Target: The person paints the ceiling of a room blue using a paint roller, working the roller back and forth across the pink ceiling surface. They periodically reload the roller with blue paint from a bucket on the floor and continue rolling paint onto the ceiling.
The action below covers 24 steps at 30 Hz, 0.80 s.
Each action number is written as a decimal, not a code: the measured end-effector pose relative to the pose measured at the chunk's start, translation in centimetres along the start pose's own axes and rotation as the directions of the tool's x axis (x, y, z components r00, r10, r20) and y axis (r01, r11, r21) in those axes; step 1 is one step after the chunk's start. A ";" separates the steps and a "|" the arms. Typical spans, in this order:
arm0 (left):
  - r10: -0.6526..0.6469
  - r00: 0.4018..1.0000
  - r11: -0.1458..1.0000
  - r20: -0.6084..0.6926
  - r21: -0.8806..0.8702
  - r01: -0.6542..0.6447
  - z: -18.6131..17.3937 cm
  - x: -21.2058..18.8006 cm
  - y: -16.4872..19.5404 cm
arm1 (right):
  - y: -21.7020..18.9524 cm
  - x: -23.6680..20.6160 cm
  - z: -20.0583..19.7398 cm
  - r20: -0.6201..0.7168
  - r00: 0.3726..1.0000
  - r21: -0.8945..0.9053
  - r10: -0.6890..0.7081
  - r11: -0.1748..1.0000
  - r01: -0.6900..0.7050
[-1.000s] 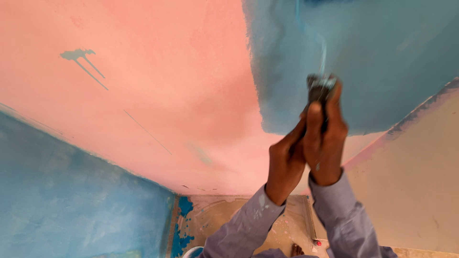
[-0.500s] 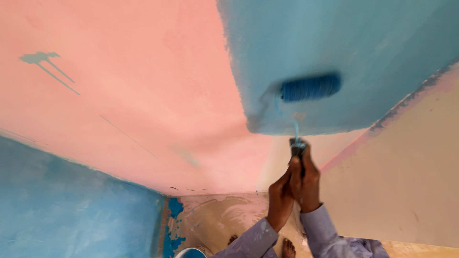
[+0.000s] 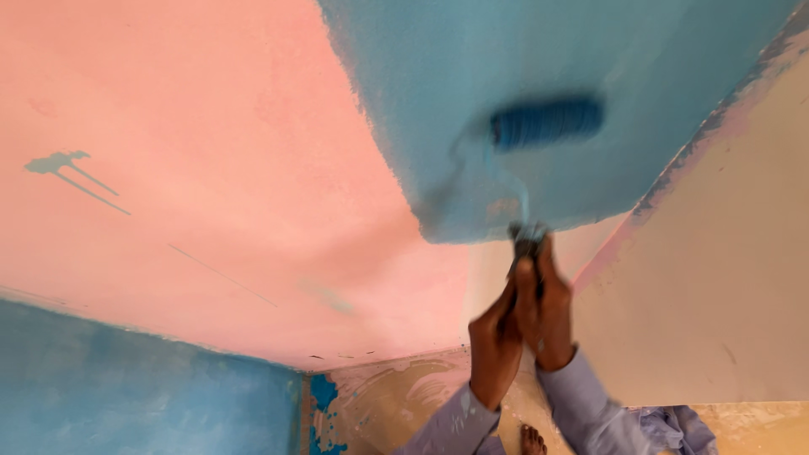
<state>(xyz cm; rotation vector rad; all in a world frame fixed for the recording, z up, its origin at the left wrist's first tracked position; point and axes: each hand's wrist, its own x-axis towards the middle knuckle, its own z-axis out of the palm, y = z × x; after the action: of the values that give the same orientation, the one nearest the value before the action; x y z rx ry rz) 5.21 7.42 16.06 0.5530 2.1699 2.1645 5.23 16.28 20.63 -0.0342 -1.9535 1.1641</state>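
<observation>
Two hands are raised overhead, both wrapped tight round the handle (image 3: 528, 244) of a paint roller (image 3: 546, 123). Nearest are the pale lilac sleeves (image 3: 581, 413) and a bare foot (image 3: 532, 440) on the floor below. Left hand (image 3: 495, 341) grips lower on the handle, right hand (image 3: 546, 316) sits just above and beside it, touching it, fingers clenched. Above the hands the thin metal frame bends up to the blue roller sleeve, which lies pressed against the ceiling (image 3: 211, 152) inside the blue painted patch (image 3: 522, 59). Rest of the ceiling is pink, with a small blue smear (image 3: 57, 162) far to the left. A blue wall (image 3: 126, 396) meets it at lower left, a cream wall (image 3: 716, 278) at right
</observation>
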 end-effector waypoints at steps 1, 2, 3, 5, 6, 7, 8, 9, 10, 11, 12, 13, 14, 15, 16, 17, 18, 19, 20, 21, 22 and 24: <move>0.035 0.999 0.999 0.014 -0.025 -0.035 0.0 0.8 1.8 | -1.4 1.7 -0.6 -0.002 1.000 -0.002 0.016 1.000 -0.016; 0.071 0.997 0.996 0.027 -0.051 -0.070 0.0 1.6 3.4 | -2.6 3.3 -1.2 -0.002 1.000 -0.005 0.030 1.000 -0.030; 0.090 0.995 0.996 0.031 -0.023 -0.090 0.4 2.6 4.8 | -3.7 4.7 -1.9 -0.004 1.000 0.002 0.021 1.000 -0.021; 0.126 0.991 0.991 0.041 0.030 -0.128 1.2 4.0 6.9 | -5.2 6.9 -2.6 -0.011 1.000 0.024 0.015 1.000 -0.014; 0.164 0.985 0.986 0.044 -0.027 -0.163 1.5 4.2 7.4 | -5.5 7.6 -2.9 -0.018 1.000 0.041 0.017 0.999 -0.017; 0.203 0.978 0.976 0.046 -0.084 -0.199 1.9 4.5 7.6 | -5.6 8.0 -3.1 -0.026 0.999 0.057 0.019 0.998 -0.018; 0.242 0.969 0.962 0.048 -0.141 -0.233 2.2 4.7 7.4 | -5.4 8.0 -3.2 -0.017 1.000 0.044 0.019 0.999 -0.018; 0.221 0.974 0.969 0.043 -0.125 -0.215 2.4 4.6 6.9 | -5.0 7.7 -3.2 -0.008 1.000 0.031 0.019 0.999 -0.019; 0.203 0.978 0.974 0.038 -0.109 -0.198 2.5 4.4 6.2 | -4.3 7.3 -3.2 0.000 1.000 0.017 0.018 1.000 -0.018; 0.186 0.982 0.979 0.034 -0.090 -0.183 2.6 4.2 5.4 | -3.5 6.6 -3.2 -0.007 1.000 -0.006 0.025 1.000 -0.025; 0.160 0.986 0.986 0.037 -0.059 -0.157 2.8 3.7 4.4 | -2.6 5.7 -3.1 -0.015 0.999 -0.029 0.035 0.999 -0.036; 0.130 0.991 0.991 0.038 -0.028 -0.129 3.0 3.0 3.4 | -1.7 4.6 -3.1 -0.021 0.999 -0.053 0.048 0.997 -0.049; 0.102 0.994 0.995 0.037 0.004 -0.102 3.2 2.3 2.4 | -0.9 3.5 -3.1 -0.011 0.997 -0.032 0.076 0.997 -0.076; 0.057 0.998 0.998 0.035 -0.001 -0.057 3.4 1.4 1.6 | -0.1 2.4 -3.1 -0.002 0.995 -0.011 0.103 0.995 -0.103; 0.012 0.999 1.000 0.032 -0.007 -0.012 3.6 0.6 1.0 | 0.6 1.6 -3.0 0.009 0.992 0.009 0.128 0.992 -0.129; -0.033 0.999 0.999 0.028 -0.014 0.034 3.8 0.2 0.5 | 1.3 1.1 -3.0 0.018 0.990 0.033 0.136 0.990 -0.137; -0.040 0.999 0.999 0.026 -0.025 0.040 4.1 0.2 0.2 | 1.7 0.7 -3.1 0.026 0.989 0.056 0.147 0.987 -0.148; -0.048 0.999 0.998 0.025 -0.036 0.049 4.3 0.1 0.2 | 1.9 0.6 -3.2 0.034 0.987 0.076 0.160 0.984 -0.162; -0.058 0.998 0.997 0.024 -0.046 0.059 4.5 0.0 0.4 | 2.1 0.9 -3.5 0.025 0.989 0.064 0.148 0.987 -0.149; -0.045 0.998 0.998 0.035 -0.032 0.046 4.7 0.1 0.8 | 2.1 1.3 -3.9 0.016 0.991 0.052 0.136 0.989 -0.137; -0.032 0.998 0.999 0.045 -0.018 0.033 4.9 0.4 1.2 | 2.1 1.9 -4.4 0.008 0.992 0.041 0.124 0.991 -0.124; -0.009 0.998 0.998 0.057 -0.064 0.013 5.7 1.1 2.3 | 1.7 3.3 -5.5 0.027 0.990 0.062 0.136 0.989 -0.137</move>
<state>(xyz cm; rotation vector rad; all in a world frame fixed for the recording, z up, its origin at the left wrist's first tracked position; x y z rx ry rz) 6.21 13.13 18.32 0.5900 2.0621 2.1768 6.16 22.52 22.65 -0.1234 -1.9577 1.3210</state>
